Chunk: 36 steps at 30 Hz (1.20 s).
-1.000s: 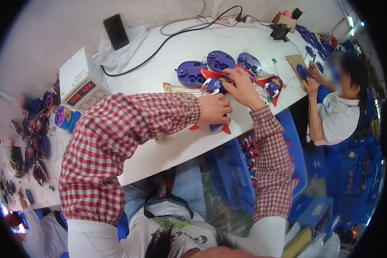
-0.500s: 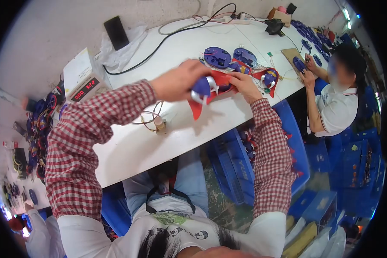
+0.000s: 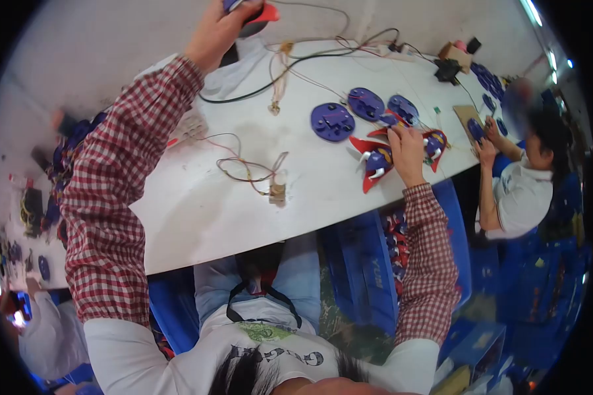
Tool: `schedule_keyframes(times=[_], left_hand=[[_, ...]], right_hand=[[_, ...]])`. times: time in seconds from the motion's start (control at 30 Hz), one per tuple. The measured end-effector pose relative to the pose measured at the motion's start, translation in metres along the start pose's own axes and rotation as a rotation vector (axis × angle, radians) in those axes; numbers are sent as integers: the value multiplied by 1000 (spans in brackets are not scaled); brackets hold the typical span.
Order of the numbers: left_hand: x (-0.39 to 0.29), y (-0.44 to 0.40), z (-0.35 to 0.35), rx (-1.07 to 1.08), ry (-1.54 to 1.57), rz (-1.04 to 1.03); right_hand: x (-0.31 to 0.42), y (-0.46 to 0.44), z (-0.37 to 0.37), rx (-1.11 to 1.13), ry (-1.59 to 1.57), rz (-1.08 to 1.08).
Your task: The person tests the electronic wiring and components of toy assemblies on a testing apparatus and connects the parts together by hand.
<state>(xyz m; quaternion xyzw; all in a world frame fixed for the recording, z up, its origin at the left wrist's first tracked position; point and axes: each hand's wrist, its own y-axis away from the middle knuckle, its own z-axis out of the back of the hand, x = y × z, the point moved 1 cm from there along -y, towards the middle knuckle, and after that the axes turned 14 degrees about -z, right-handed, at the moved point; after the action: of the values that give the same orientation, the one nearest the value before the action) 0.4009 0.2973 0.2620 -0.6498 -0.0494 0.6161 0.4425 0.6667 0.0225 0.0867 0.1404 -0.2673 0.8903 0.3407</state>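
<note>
My left hand (image 3: 221, 29) is raised at the top edge of the head view. It is closed round a red, purple and dark grey object (image 3: 265, 14), partly cut off by the frame, whose kind I cannot make out. My right hand (image 3: 408, 153) pinches the edge of a red and purple horned toy piece (image 3: 377, 160) with white horns, lying on the white table (image 3: 230, 224). A second horned piece (image 3: 435, 143) lies just right of that hand. Several purple oval shells (image 3: 333, 122) sit behind, one with wires running from it.
A small part with looped wires (image 3: 278, 192) lies at the table's middle. A black cable (image 3: 296, 62) crosses the back. On the right a co-worker (image 3: 524, 191) handles a purple shell. Blue crates (image 3: 359, 263) stand below the front edge; purple parts (image 3: 72, 155) are heaped at left.
My left hand has left the horned piece and risen to the upper left, now with another object in it. The horned piece is down on the table under my right hand. The view has shifted.
</note>
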Motion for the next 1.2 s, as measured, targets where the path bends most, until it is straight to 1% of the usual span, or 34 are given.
schedule_keyframes(times=[0.03, 0.07, 0.13, 0.17, 0.2, 0.23, 0.27, 0.3, 0.33, 0.37, 0.43, 0.47, 0.5, 0.63, 0.67, 0.8, 0.83, 0.97, 1.03, 1.07, 1.13, 1.2], left_hand=[[-5, -2, 8, 12, -16, 20], [-25, -2, 8, -23, 42, 149], [0, -19, 26, 80, 241, -63], [-17, -14, 38, 296, -680, -152], [-11, -10, 37, -27, -282, -51], [-17, -12, 41, -173, -384, -189], [-15, -8, 46, -216, -254, -108], [21, -18, 48, -326, -302, -283], [22, -15, 50, -316, -272, -240], [17, -7, 54, -261, -216, -191], [5, 9, 67, -226, -258, -200], [-4, 19, 73, -190, -212, -192], [-16, 17, 79, -199, -211, -193], [-28, 30, 98, -206, -257, -179], [-33, 31, 104, -215, -253, -176], [-56, 34, 119, -275, -88, -139], [-64, 38, 125, -281, -85, -141], [-90, 63, 145, -321, 13, -113], [-102, 80, 157, -309, 27, -107], [-108, 90, 163, -296, 30, -103], [-121, 110, 178, -273, 37, -94], [-131, 130, 191, -227, -13, -80]], right_hand=[[22, -4, 4, 16, -126, 66], [34, -10, 3, 30, -148, 92], [60, -30, -17, 305, -76, 219], [45, -41, -51, 323, -106, 309], [51, -55, -60, 535, -15, 179], [69, -58, -61, 635, 2, 153], [63, -76, -81, 793, 36, 115], [47, -85, -109, 645, -17, 342], [31, -102, -137, 685, 12, 335], [52, -96, -123, 857, -34, 137], [63, -100, -134, 939, 2, -8], [89, -86, -115, 900, 68, -23], [95, -90, -109, 899, 75, -17], [93, -89, -115, 521, 227, 80], [94, -91, -114, 522, 235, 86], [95, -105, -99, 756, -119, -132], [104, -103, -90, 754, -114, -127], [152, -85, -44, 759, -380, -139], [188, -64, -15, 759, -509, -72], [207, -49, 0, 757, -504, -77], [247, -16, 24, 936, -606, 35], [274, 11, 32, 979, -575, 155]])
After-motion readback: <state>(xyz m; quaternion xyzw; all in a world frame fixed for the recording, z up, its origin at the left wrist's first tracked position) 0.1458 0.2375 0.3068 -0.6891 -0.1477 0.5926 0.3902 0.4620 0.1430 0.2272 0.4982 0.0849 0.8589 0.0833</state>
